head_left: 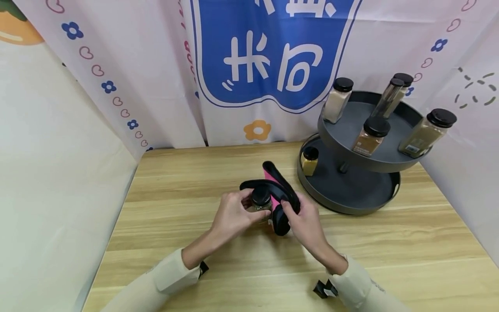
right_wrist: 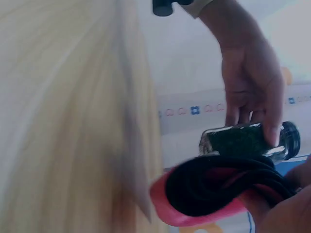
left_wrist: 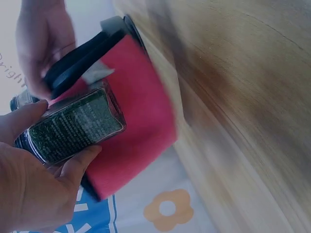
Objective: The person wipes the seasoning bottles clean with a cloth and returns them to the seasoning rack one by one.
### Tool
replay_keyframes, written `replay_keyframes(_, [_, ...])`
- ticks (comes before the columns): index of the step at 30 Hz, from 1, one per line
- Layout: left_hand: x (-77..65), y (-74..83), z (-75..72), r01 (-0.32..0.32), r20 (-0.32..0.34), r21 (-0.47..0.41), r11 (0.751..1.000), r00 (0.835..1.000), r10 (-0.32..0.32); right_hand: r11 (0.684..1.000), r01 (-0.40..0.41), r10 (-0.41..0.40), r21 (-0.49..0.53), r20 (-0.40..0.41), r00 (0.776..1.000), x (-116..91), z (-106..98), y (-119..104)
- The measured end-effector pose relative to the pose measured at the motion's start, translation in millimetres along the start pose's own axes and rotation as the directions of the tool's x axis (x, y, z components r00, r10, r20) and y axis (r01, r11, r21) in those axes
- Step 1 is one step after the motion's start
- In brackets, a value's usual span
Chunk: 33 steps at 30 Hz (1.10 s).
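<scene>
My left hand (head_left: 234,212) grips a clear glass spice jar (left_wrist: 77,124) by its sides, fingers and thumb around it. Dark green flakes fill the jar, which carries fine white print and has a black lid (head_left: 260,196). Just to the right, my right hand (head_left: 306,221) pinches a folded pink cloth item (left_wrist: 141,107) with thick black edging (right_wrist: 187,189). Its pink face lies right behind the jar in the left wrist view, and its black edging curves past the lid in the head view. Both things are held up over the wooden table (head_left: 175,182).
At the right back stands a two-tier black round rack (head_left: 351,206). Several black-lidded spice jars, including a brown one (head_left: 368,138), stand on its upper tier; a yellow jar (head_left: 309,162) is on the lower. A printed curtain (head_left: 167,65) hangs behind the table.
</scene>
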State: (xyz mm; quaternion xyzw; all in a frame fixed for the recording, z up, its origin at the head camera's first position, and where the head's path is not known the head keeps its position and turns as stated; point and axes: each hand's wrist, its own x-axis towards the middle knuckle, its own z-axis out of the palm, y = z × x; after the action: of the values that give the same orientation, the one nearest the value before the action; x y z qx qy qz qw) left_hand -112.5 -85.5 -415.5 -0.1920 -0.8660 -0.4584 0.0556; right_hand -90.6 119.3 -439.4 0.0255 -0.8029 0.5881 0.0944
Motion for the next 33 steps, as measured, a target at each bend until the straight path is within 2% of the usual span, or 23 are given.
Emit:
replay_keyframes(3, [-0.9,-0.9,0.0,-0.008,0.004,0.01,1.0,1.0,0.008,0.999,-0.035,0.035,0.013,0.03,0.999,1,-1,0])
replay_keyframes(5, [-1.6,-2.7,0.9,-0.014,0.007,0.03,0.999,1.0,0.014,0.995,-0.039,0.037,0.089,0.016,0.999,2,-3,-4])
replay_keyframes(8, [-2.5,-4.6,1.9,-0.016,0.006,0.059,0.998,1.0,0.016,0.979,0.006,0.004,0.204,-0.048,0.999,1,-5,-13])
replay_keyframes(10, [-2.7,-4.5,2.1,-0.019,-0.001,0.065,0.998,1.0,0.019,0.969,0.045,-0.027,0.242,-0.077,0.997,0,-5,-16])
replay_keyframes(13, [-2.5,-3.7,1.2,-0.033,-0.015,0.037,0.999,0.999,0.033,0.985,0.041,-0.029,0.168,-0.076,0.997,-1,-2,-13])
replay_keyframes(18, [-3.3,-1.9,-0.7,-0.041,-0.025,0.002,0.999,0.999,0.041,0.999,-0.036,0.036,0.014,0.007,0.999,-3,2,-3])
replay_keyframes(21, [-4.9,-2.2,-0.4,-0.037,-0.003,0.023,0.999,0.999,0.038,0.997,-0.016,0.016,0.079,0.007,1.0,-2,1,-6])
replay_keyframes(26, [-6.7,-4.4,1.5,-0.036,0.016,0.061,0.997,0.999,0.035,0.971,0.085,-0.071,0.224,-0.071,0.995,0,-3,-15])
replay_keyframes(28, [-6.6,-3.0,0.9,-0.035,0.003,0.048,0.998,0.999,0.035,0.978,0.09,-0.077,0.189,-0.073,0.994,0,-2,-14])
replay_keyframes(33, [-4.4,2.6,-2.5,-0.048,-0.024,-0.003,0.999,0.999,0.048,1.0,0.0,0.0,0.009,-0.004,1.0,-2,2,1])
